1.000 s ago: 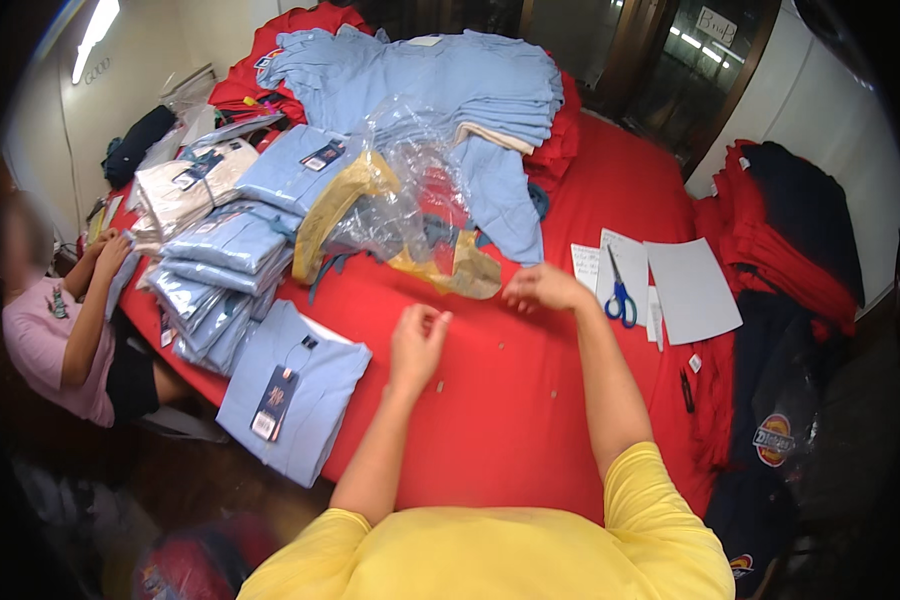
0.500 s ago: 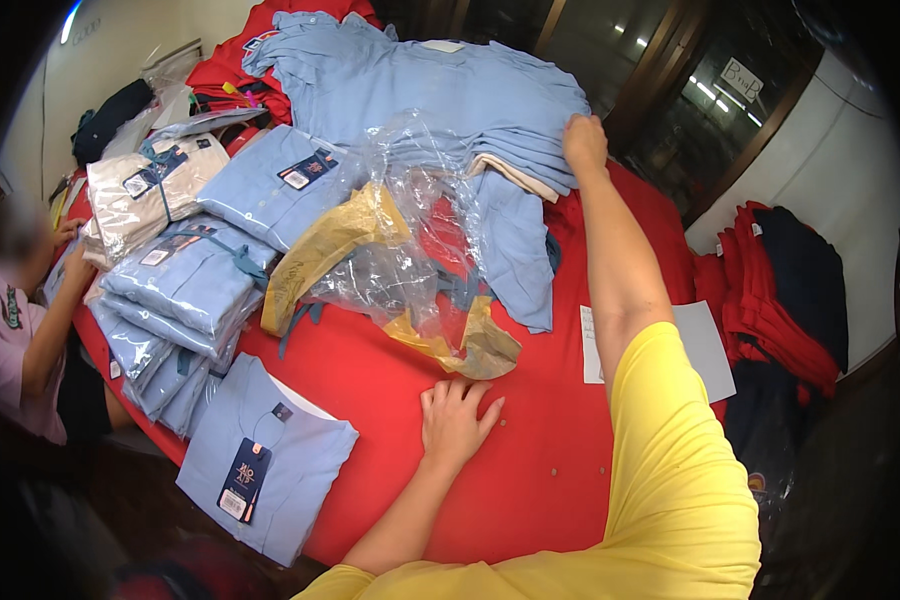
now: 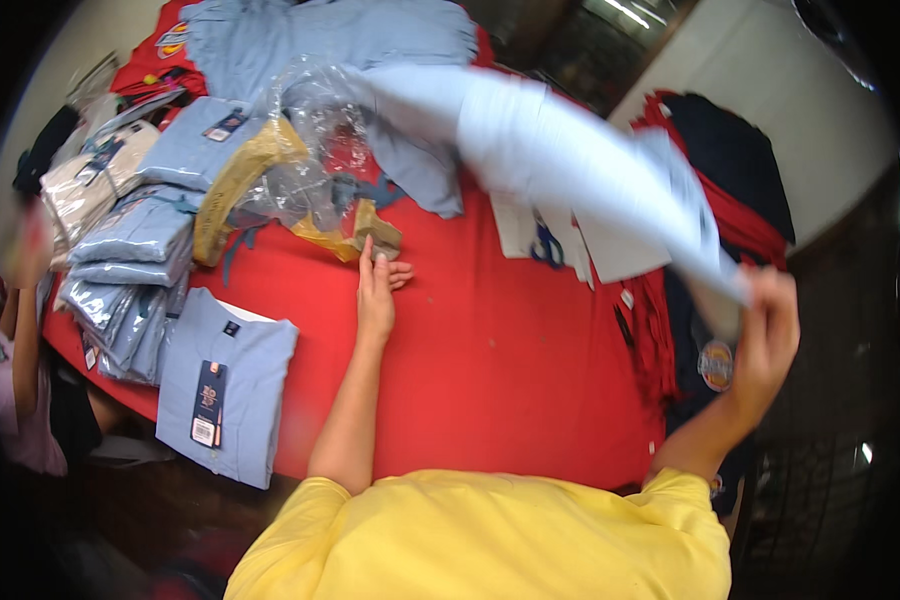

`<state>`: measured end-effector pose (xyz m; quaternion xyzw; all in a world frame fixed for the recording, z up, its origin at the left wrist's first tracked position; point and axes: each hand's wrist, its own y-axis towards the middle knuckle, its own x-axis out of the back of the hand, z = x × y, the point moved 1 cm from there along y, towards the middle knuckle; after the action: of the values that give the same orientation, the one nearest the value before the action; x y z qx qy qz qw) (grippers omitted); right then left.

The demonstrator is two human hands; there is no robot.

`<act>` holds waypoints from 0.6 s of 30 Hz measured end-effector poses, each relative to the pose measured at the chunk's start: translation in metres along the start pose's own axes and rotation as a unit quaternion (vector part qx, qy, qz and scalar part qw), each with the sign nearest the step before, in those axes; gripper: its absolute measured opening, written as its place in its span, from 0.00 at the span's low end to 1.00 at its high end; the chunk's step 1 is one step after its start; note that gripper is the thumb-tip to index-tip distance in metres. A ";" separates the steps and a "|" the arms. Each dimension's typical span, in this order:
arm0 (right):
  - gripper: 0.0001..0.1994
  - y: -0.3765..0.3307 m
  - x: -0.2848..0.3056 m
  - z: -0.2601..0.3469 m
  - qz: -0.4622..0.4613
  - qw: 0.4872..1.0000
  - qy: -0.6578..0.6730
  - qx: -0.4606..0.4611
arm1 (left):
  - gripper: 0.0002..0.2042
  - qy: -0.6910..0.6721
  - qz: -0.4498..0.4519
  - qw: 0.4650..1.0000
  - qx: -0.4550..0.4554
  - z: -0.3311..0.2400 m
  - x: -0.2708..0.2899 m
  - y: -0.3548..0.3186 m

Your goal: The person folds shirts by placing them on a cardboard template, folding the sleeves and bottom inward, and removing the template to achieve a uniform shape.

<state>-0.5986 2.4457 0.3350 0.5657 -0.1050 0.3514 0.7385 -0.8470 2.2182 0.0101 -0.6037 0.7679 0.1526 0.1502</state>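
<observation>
one light-blue shirt (image 3: 570, 150), motion-blurred, stretches through the air above the red-covered table (image 3: 450, 400) | right hand (image 3: 765, 325): fingers closed on its right end | left hand (image 3: 378, 285): fingers partly spread, empty, beside crumpled clear plastic (image 3: 285, 195), contact unclear

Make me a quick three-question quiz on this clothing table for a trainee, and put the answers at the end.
1. Which of the camera wearer's hands grips the blurred light blue garment?
2. True or false: the blue-handled scissors lie to the right of the wearer's left hand.
3. Fill in the blank: the folded blue shirt at the lower left carries a dark ____.

Key:
1. The right hand.
2. True.
3. Tag.
</observation>
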 end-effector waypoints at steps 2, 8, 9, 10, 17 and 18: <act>0.01 -0.057 0.041 0.015 0.119 0.970 0.204 0.060 | 0.37 -0.150 0.076 0.973 0.156 -0.016 -0.038 -0.031; 0.04 -0.130 0.103 -0.002 0.057 0.955 0.287 -0.044 | 0.30 -0.202 0.130 0.933 0.266 0.036 -0.120 -0.092; 0.05 -0.135 0.104 -0.021 0.035 0.945 0.319 -0.065 | 0.28 -0.200 0.103 0.938 0.264 0.037 -0.116 -0.093; 0.06 -0.136 0.111 -0.043 0.029 0.955 0.277 -0.106 | 0.26 -0.200 0.082 0.940 0.263 0.036 -0.114 -0.091; 0.06 -0.108 0.160 -0.070 -0.131 0.969 0.036 -0.207 | 0.07 -0.183 0.183 0.965 -0.032 -0.158 -0.097 -0.012; 0.06 -0.114 0.159 -0.059 -0.097 0.963 0.057 -0.245 | 0.09 -0.133 0.176 0.972 -0.077 -0.194 -0.086 -0.029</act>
<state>-0.4243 2.5502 0.3165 0.3534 -0.0904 0.2737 0.8899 -0.8083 2.2063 0.2204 -0.4428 0.8213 0.3146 0.1745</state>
